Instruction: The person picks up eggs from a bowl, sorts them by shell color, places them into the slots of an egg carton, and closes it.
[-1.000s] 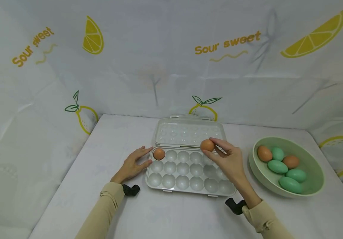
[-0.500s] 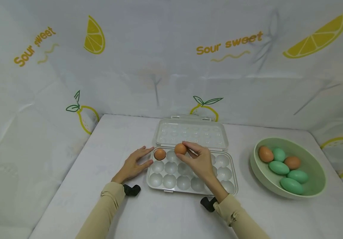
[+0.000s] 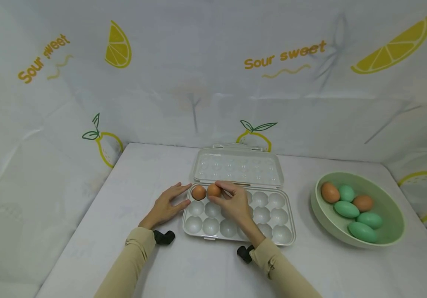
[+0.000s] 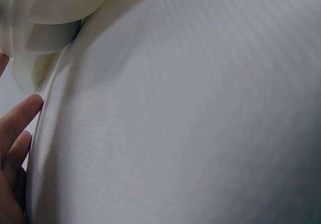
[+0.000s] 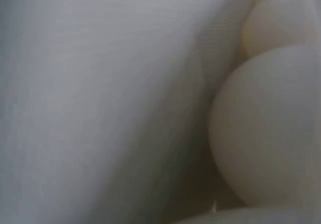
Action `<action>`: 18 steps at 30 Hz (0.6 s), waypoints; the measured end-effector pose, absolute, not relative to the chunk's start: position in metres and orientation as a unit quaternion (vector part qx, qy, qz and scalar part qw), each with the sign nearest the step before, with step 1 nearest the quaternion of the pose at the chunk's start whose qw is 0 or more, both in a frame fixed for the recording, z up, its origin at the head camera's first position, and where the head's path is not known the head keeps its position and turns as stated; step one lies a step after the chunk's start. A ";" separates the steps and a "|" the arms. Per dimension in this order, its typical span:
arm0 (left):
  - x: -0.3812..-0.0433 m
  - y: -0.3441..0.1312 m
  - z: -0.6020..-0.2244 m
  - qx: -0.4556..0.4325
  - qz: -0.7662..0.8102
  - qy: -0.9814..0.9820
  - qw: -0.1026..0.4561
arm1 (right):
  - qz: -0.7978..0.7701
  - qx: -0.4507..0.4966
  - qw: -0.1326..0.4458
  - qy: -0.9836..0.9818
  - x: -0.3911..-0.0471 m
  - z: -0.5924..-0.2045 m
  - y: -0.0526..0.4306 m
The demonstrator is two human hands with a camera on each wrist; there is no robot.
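At the left, the left hand [image 3: 164,206] below a rolled beige cuff [image 3: 140,238] lies with fingers loosely extended and thumb spread apart, grasping nothing, its fingertips at the left edge of a pale grey plastic egg tray with rounded cups [image 3: 210,227]. In the tray's far left corner cup sits a smooth orange-brown egg [image 3: 199,192]. Just to its right, at the second cup of the far row, is another orange-brown egg [image 3: 214,190], pinched at its right side by the right hand [image 3: 236,203]: fingertips on the far side, thumb on the near side, parted only by the egg's width. Whether this egg touches the cup cannot be told. Behind, the tray's pale grey dimpled lid [image 3: 238,165] lies folded back on the white cloth-covered table [image 3: 154,165]. Farther right, well apart from both hands, a round pale green bowl [image 3: 321,219] holds two orange-brown eggs [image 3: 330,192] and four mint-green eggs [image 3: 362,231].
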State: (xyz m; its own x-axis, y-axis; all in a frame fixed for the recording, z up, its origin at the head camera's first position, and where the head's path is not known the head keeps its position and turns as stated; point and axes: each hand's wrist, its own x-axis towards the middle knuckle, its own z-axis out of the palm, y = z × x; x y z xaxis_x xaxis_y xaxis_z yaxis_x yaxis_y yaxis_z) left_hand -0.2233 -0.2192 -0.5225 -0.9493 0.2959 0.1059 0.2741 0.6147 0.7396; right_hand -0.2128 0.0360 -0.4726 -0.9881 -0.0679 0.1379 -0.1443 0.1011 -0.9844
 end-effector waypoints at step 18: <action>-0.224 -0.220 -0.523 0.168 0.400 0.901 0.003 | 0.631 0.088 0.043 -0.770 -0.216 -0.487 0.034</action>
State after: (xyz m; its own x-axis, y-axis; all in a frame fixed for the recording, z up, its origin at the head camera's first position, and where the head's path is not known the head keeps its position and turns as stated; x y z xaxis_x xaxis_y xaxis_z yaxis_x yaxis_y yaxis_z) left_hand -0.2235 -0.2199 -0.5226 -0.9439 0.3046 0.1279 0.2991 0.6235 0.7223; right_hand -0.2160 0.0338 -0.4867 -0.9808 -0.0808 0.1773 -0.1898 0.1887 -0.9635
